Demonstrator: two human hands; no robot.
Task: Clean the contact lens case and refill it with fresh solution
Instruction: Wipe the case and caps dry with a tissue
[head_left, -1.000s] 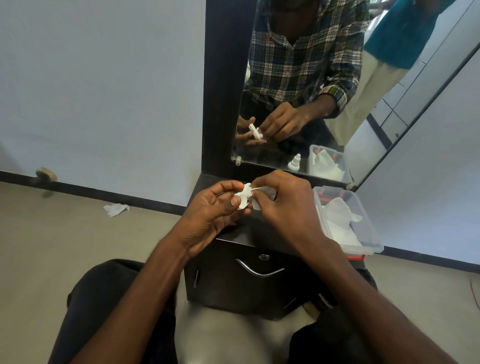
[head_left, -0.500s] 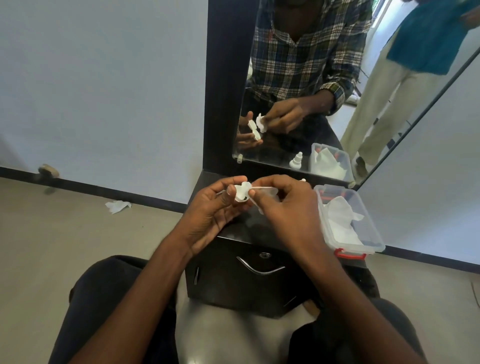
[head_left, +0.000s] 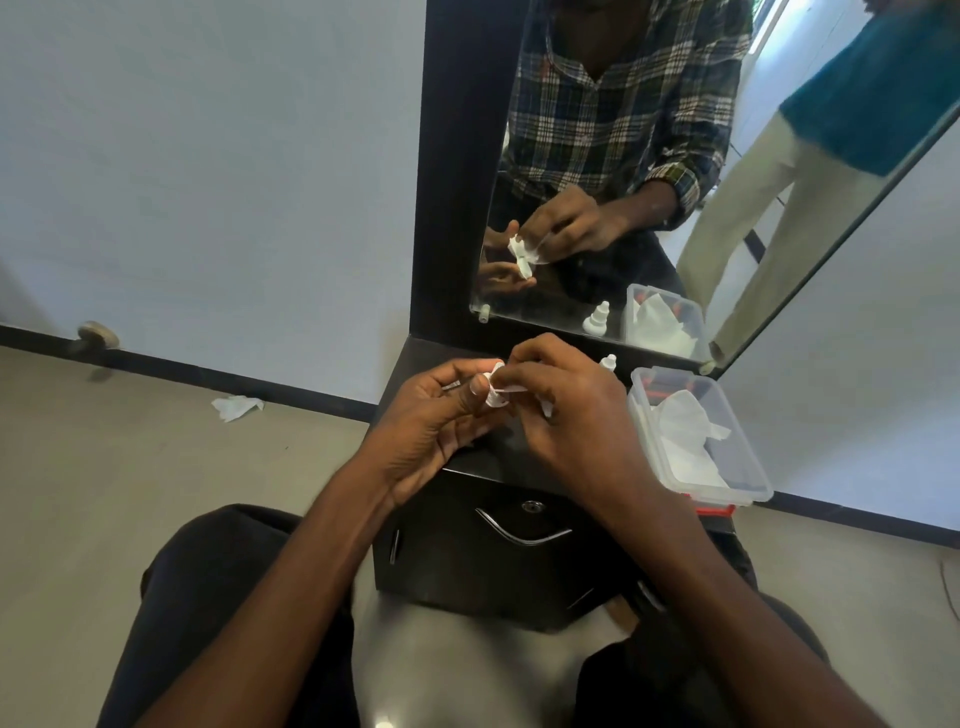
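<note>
Above cabinet (head_left: 483, 566), fingers (head_left: 475, 387) pinch case (head_left: 492, 396).

Your left hand (head_left: 441, 415) and right hand (head_left: 566, 421) are bare to the forearms, and dark black trousers (head_left: 218, 597) cover your legs.

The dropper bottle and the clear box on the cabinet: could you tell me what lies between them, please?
Only bare dark cabinet top shows between the bottle and the box in the head view; the right hand hides the bottle's base.

No readable text or labels anywhere
</note>
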